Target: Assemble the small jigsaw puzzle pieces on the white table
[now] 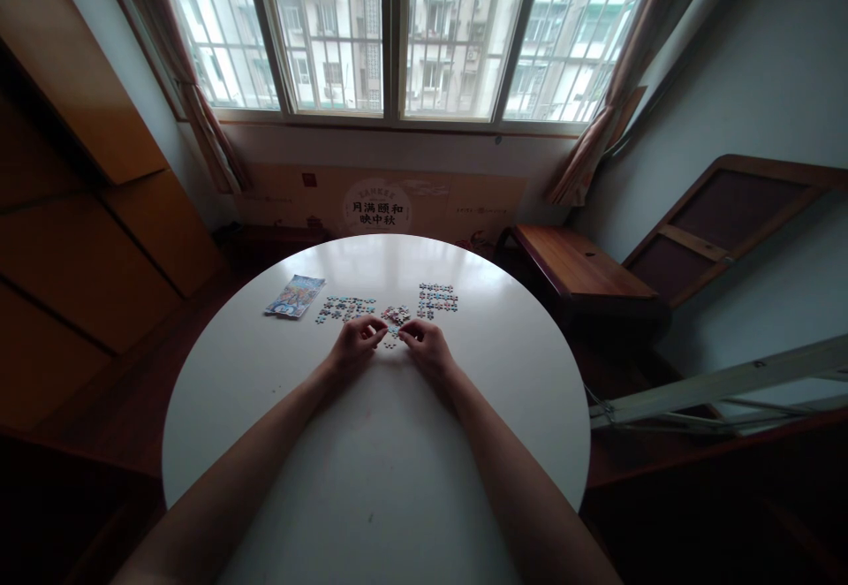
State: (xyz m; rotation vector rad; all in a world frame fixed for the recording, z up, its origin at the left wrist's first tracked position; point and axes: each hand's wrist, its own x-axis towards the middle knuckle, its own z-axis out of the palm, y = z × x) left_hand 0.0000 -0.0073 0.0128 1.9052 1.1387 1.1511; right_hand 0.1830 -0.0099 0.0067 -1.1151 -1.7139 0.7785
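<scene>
My left hand (358, 339) and my right hand (426, 343) face each other over the white round table, fingertips close together. Each is closed in a pinch at the edge of some small jigsaw puzzle pieces (393, 331) between them; the fingers partly cover what they grip. A loose pile of puzzle pieces (396, 314) lies just beyond the fingertips, and a few pieces (389, 345) sit nearer me. Rows of spread pieces (341, 307) are left of the pile. Another group, laid out in rows (437, 300), is to the right.
A colourful printed sheet or packet (295, 296) lies at the left on the round white table (371, 461). Beyond the table's right edge stands a low wooden bench (583, 260). Wooden cabinets (146, 249) are on the left, and a barred window (397, 37) is ahead.
</scene>
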